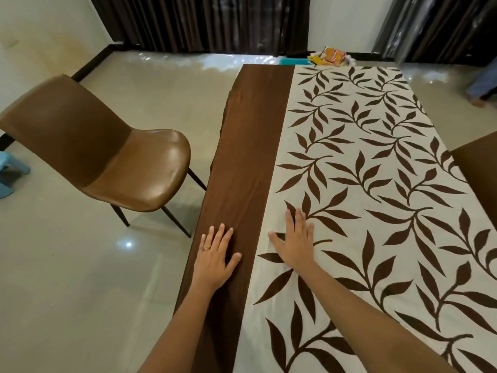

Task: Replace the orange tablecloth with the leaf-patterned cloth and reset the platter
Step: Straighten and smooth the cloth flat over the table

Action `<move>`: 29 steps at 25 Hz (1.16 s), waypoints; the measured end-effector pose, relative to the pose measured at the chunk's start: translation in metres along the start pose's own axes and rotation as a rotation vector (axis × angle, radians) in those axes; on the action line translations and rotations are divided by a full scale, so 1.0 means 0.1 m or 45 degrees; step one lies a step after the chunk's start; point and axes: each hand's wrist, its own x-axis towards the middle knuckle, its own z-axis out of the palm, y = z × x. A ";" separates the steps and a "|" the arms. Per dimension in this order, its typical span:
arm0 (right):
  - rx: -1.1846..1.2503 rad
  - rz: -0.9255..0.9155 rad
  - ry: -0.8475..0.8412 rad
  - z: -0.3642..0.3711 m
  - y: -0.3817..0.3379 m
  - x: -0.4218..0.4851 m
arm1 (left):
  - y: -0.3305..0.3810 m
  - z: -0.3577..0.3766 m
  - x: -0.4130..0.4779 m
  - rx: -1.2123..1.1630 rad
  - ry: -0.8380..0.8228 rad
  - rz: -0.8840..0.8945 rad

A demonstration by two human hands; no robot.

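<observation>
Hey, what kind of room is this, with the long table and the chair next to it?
Most likely a dining area in a home. A long table is covered by a leaf-patterned cloth, a brown chair stands pulled out beside it, and dark curtains hang down to a glossy tiled floor.

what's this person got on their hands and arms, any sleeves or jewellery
No sleeves, gloves or watch show. The left hand wears a thin gold-coloured ring on one finger; the right hand wears nothing.
</observation>
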 end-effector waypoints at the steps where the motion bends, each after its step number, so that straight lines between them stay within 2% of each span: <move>1: -0.067 0.036 0.008 0.07 -0.12 0.02 | -0.09 0.03 0.04 0.010 -0.057 0.033; 7: -0.098 0.085 0.231 0.36 -0.61 -0.06 | -0.53 0.07 0.00 -0.047 -0.012 0.135; 16: -0.134 0.093 0.197 0.41 -0.89 -0.20 | -0.81 -0.14 0.08 0.081 -0.024 0.310; 22: -0.184 0.100 0.166 0.38 -0.92 -0.20 | -0.63 -0.34 0.63 0.009 -0.002 0.565; 29: -0.145 0.136 0.146 0.45 -0.90 -0.17 | -0.47 -0.38 1.70 0.035 -0.167 0.828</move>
